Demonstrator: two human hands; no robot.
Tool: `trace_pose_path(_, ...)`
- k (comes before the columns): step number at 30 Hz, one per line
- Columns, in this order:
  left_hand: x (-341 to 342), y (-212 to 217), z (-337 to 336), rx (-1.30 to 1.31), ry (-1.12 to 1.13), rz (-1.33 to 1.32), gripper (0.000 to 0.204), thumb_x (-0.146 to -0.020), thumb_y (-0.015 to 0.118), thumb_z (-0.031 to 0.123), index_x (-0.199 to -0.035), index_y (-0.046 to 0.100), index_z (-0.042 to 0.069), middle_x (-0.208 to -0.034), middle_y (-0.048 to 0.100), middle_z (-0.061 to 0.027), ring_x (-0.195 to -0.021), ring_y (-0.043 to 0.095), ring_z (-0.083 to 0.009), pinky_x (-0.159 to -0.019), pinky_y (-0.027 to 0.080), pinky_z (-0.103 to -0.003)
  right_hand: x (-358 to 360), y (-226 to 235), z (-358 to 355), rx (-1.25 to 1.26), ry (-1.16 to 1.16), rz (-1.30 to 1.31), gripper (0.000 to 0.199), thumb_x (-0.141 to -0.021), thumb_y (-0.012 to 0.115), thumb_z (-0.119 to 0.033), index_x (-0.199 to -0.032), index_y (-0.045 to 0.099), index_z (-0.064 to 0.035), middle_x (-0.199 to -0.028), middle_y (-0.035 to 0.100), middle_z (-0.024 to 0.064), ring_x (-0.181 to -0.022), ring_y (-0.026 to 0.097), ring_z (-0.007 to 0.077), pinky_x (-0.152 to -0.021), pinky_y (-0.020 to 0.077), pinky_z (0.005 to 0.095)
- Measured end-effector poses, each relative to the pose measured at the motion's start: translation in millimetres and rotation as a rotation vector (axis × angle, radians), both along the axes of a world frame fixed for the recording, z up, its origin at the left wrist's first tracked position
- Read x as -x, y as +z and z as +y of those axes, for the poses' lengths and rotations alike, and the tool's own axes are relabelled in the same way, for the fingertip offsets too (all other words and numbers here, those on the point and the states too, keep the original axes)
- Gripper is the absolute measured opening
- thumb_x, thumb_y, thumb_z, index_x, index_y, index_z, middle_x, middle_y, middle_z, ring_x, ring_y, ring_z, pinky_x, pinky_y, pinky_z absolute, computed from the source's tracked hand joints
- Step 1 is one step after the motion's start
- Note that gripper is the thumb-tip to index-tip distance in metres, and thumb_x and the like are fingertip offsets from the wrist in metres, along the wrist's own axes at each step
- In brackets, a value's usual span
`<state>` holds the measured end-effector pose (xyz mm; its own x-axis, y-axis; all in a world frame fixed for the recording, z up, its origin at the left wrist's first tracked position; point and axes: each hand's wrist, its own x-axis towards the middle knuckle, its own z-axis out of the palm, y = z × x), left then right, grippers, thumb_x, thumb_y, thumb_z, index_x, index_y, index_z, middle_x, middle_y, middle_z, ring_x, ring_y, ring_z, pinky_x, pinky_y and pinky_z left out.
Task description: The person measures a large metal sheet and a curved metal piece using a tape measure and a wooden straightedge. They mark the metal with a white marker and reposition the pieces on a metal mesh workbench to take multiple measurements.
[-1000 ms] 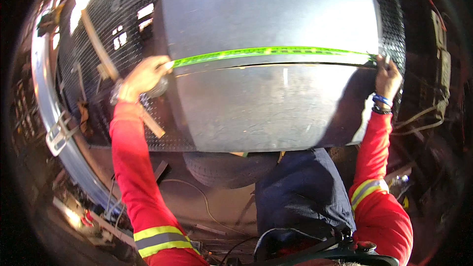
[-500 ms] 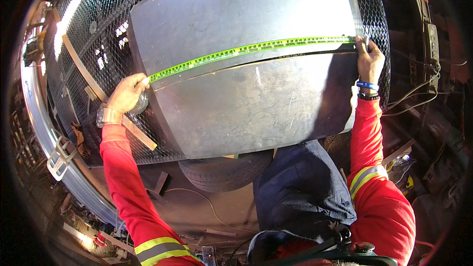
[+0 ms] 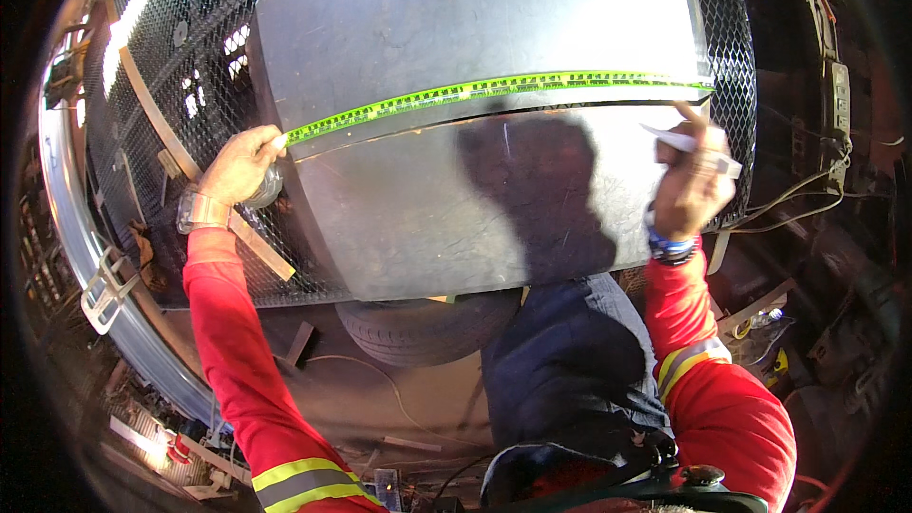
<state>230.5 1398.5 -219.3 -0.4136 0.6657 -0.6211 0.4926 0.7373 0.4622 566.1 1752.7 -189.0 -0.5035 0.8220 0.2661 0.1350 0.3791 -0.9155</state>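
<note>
A bright green tape measure lies stretched across a grey metal sheet, just above the gap to a second metal sheet. My left hand pinches the tape at the sheet's left edge. A rounded greyish thing, partly hidden, shows just under this hand. At the right edge the tape's other end lies free of my fingers. My right hand, smeared by motion, is closed on a pale, flat, pointed piece over the lower sheet's right side; its kind is unclear.
Black expanded-metal mesh lies beneath the sheets. A wooden strip and a shorter wood piece rest at the left. Below stands a tyre. A power strip with cables hangs at the right; a bent metal rail runs along the left.
My right hand has let go of the tape's right end and come down toward me, with the pale piece now showing in it. My left hand keeps its pinch.
</note>
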Motion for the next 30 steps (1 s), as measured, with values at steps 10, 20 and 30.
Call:
trace_pose_path(10,-2,-3,1,-0.033,0.02,-0.025,0.024,-0.096,0.05,0.018,-0.086,0.056,-0.003,-0.075,0.057,-0.0126,-0.072,0.054,-0.0221,-0.07,0.045,-0.034,52,-39,-68,-0.214,0.458,-0.173,0.027,-0.069,0.068,0.002,-0.094,0.058,-0.0031,-0.079,0.057,0.0114,-0.069,0.06,0.0293,-0.061,0.0497,0.0365)
trace_pose_path(20,-2,-1,3,-0.01,0.021,-0.024,0.024,-0.096,0.049,0.018,-0.087,0.056,-0.003,-0.076,0.057,-0.0139,-0.073,0.056,-0.0234,-0.072,0.045,-0.035,59,-50,-66,-0.236,0.467,-0.234,0.023,-0.072,0.067,0.001,-0.094,0.059,-0.002,-0.077,0.056,0.0128,-0.068,0.059,0.031,-0.06,0.0487,0.0375)
trace_pose_path(30,-2,1,3,-0.016,0.028,-0.022,0.024,-0.096,0.049,0.018,-0.088,0.056,-0.004,-0.079,0.058,-0.0144,-0.076,0.057,-0.0254,-0.073,0.045,-0.035,60,-31,-57,-0.1,0.514,-0.308,0.013,-0.074,0.063,0.001,-0.085,0.056,-0.0017,-0.075,0.058,0.014,-0.069,0.06,0.0329,-0.061,0.0494,0.0376)
